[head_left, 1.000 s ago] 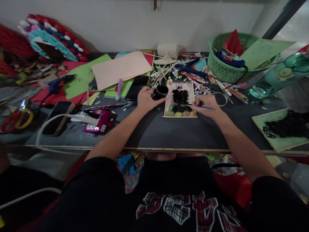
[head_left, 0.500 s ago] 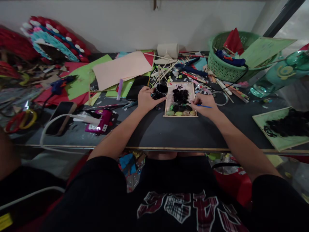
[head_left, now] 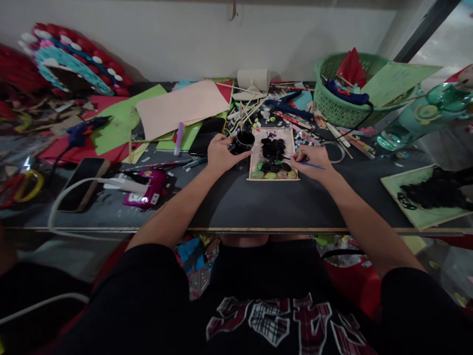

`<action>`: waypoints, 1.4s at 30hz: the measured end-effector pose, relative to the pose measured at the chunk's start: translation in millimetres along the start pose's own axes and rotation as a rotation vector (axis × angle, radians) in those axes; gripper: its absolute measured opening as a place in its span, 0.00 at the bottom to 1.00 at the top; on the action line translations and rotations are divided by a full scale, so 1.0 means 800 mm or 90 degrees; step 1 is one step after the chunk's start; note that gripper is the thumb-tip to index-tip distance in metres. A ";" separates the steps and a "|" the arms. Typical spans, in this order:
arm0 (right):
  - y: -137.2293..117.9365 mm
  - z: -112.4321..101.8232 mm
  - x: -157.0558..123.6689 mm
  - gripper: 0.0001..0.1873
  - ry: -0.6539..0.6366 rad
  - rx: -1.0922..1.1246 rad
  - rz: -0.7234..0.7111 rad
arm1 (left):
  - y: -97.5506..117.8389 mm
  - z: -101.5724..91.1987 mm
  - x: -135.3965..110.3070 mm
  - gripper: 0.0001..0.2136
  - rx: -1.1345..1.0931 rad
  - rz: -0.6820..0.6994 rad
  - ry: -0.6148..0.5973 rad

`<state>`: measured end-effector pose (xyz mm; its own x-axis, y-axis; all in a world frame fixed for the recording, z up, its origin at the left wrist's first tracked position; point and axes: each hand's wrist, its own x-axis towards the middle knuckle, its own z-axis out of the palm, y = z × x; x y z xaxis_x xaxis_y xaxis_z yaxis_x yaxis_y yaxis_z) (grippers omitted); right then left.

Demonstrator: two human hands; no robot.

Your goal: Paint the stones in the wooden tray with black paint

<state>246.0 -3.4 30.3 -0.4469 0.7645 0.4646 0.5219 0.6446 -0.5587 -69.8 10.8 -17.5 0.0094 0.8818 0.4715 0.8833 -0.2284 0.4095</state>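
Note:
A small pale board lies flat on the dark table, covered with black-painted lumps and a bottom row of green and tan ones. My right hand pinches a thin blue paintbrush at the board's right edge, its tip over the black lumps. My left hand is wrapped round a small black paint cup that stands just left of the board.
A green basket of tools stands back right, a teal bottle beside it. Coloured paper sheets, sticks and a paper roll lie behind. A phone, a pink device and a white cable lie left. Another painted green board lies right.
The view shifted slightly. My right hand moved the brush a little along the board's right side; my left hand kept its hold on the cup.

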 end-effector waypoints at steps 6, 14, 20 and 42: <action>0.009 0.007 0.000 0.15 0.025 0.020 0.025 | -0.001 0.001 0.000 0.34 0.008 0.010 0.004; 0.011 0.008 -0.001 0.21 0.031 -0.033 0.056 | -0.001 0.000 -0.001 0.35 -0.003 0.013 0.014; -0.001 0.003 -0.001 0.19 -0.017 -0.011 0.005 | 0.001 -0.001 -0.001 0.36 -0.015 0.004 0.009; 0.006 -0.003 0.006 0.18 -0.052 0.024 0.041 | -0.004 0.003 -0.001 0.36 0.030 0.019 0.009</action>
<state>248.2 2.9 31.6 -0.4715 0.8005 0.3699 0.5248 0.5918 -0.6118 -71.8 12.0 -20.9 0.0292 0.8691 0.4937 0.9038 -0.2339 0.3583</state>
